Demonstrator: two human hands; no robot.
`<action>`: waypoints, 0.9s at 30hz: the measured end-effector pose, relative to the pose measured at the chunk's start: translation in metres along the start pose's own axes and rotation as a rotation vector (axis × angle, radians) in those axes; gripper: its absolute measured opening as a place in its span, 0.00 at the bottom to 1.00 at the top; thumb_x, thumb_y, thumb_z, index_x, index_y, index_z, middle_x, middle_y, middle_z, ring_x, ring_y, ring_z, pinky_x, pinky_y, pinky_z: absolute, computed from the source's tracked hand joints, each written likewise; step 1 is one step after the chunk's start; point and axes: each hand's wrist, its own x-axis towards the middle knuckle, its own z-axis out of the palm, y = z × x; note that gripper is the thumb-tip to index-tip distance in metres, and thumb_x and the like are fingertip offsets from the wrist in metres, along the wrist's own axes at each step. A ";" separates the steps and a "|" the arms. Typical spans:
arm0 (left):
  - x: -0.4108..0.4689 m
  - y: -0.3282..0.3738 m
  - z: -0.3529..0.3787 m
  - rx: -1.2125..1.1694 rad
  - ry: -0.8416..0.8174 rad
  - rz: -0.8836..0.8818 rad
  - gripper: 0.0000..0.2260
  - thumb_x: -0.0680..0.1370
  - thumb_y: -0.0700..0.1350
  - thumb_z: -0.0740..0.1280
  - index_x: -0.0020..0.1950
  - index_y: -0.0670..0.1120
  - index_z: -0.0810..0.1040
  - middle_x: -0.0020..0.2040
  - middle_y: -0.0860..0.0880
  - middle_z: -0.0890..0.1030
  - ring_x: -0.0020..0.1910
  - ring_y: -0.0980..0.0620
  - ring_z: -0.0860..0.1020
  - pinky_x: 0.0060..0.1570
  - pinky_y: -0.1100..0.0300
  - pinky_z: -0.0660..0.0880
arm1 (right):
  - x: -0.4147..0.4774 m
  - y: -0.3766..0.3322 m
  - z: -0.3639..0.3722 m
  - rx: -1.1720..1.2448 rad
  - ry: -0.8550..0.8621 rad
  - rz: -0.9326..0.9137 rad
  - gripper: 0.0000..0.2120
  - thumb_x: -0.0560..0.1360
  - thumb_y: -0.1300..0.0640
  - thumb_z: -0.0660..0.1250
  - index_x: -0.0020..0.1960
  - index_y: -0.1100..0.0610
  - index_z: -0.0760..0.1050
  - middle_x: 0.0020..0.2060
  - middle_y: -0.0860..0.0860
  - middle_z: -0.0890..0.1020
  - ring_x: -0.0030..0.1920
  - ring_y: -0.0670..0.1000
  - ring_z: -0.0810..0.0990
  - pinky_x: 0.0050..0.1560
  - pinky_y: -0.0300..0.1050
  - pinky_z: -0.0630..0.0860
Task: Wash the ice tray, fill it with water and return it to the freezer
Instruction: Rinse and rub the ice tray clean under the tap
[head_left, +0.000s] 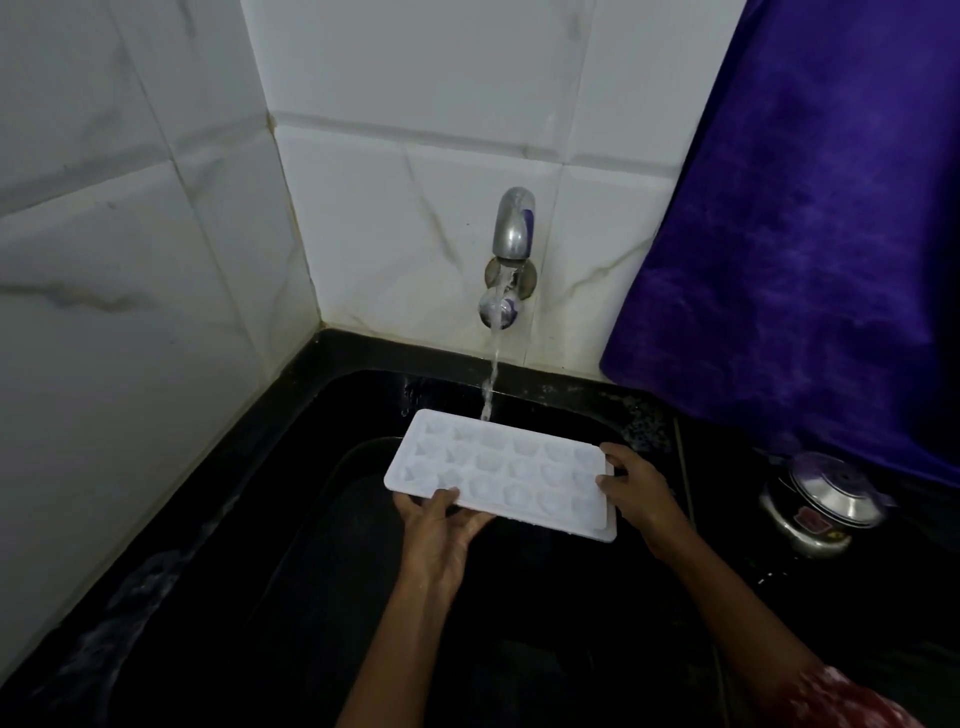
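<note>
White moulded ice tray (498, 473) over the black sink (311, 499) — stream (491, 379) from the steel tap (511, 228) strikes its far rim.
I see left hand (441, 530) pinching the near long edge, right hand (636, 488) gripping the right end — open basin below.

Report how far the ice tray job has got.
Done: the ice tray is out and the tap is running. In hand: the left hand and right hand hold the tray over the sink, the water stream hitting its far edge; whether this is rinsing or filling is unclear. Left: filling it and returning it to a freezer, not in view.
</note>
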 end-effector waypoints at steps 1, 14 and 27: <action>-0.001 -0.003 0.005 -0.003 -0.009 -0.016 0.28 0.76 0.29 0.58 0.66 0.59 0.60 0.58 0.44 0.75 0.52 0.39 0.79 0.42 0.41 0.80 | 0.000 0.002 -0.005 -0.003 0.012 0.006 0.22 0.75 0.68 0.61 0.68 0.61 0.67 0.63 0.59 0.74 0.61 0.57 0.74 0.62 0.49 0.70; -0.007 -0.022 0.037 -0.002 -0.094 -0.073 0.32 0.76 0.29 0.59 0.71 0.58 0.57 0.61 0.43 0.74 0.55 0.38 0.78 0.47 0.37 0.77 | -0.003 0.009 -0.041 0.052 0.099 -0.022 0.19 0.74 0.71 0.60 0.63 0.62 0.71 0.55 0.58 0.77 0.51 0.52 0.74 0.54 0.45 0.71; 0.019 0.047 0.009 -0.144 -0.027 0.150 0.33 0.75 0.27 0.58 0.72 0.55 0.59 0.58 0.44 0.76 0.51 0.40 0.79 0.44 0.38 0.78 | 0.027 -0.062 0.025 0.000 -0.040 -0.143 0.23 0.75 0.68 0.59 0.69 0.60 0.67 0.65 0.56 0.73 0.63 0.54 0.73 0.66 0.48 0.68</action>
